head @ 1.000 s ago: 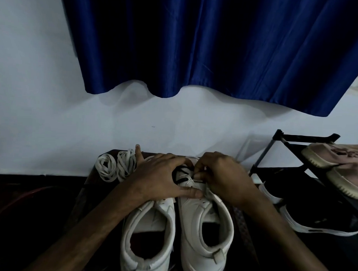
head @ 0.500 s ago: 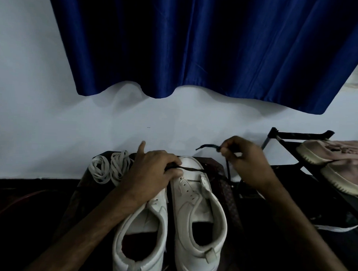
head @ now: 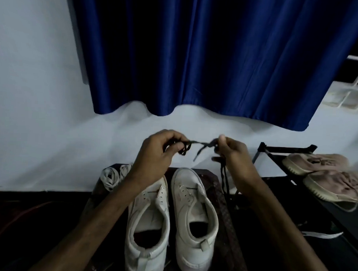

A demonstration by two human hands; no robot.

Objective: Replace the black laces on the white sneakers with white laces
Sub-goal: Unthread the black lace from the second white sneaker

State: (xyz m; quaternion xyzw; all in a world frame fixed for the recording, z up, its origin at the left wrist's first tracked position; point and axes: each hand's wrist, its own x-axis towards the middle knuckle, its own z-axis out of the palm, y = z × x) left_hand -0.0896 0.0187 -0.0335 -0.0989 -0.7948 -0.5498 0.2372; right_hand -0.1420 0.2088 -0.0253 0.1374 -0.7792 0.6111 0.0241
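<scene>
Both hands are up in the air, above the toes of the shoes. The left hand (head: 157, 155) has its fingers curled round a bunched part of the black lace (head: 196, 143). The right hand (head: 232, 155) pinches the same lace with its thumb and fingers. A short bit of the lace runs between the two hands. One loose end sticks down between them. A longer part hangs down from the right hand, just beside the right sneaker (head: 193, 217), and drops to the dark floor there.

The left sneaker (head: 148, 225) and the right sneaker stand side by side on a small dark stool (head: 219, 190). Their toes point at the wall (head: 32, 130) and their heels are near the person. You can see the small lace holes on both. The left wrist is in front of the toe of the left sneaker.

The white laces (head: 113, 175) lie in a rolled bundle at the far left corner of the stool, just beside the left sneaker's toe.

A blue curtain (head: 217, 55) hangs on the wall above. On the right is a black rack (head: 275, 151) with two tan shoes (head: 319, 162) on top. Lower down on it is a dark shoe (head: 322, 234) with a white sole
</scene>
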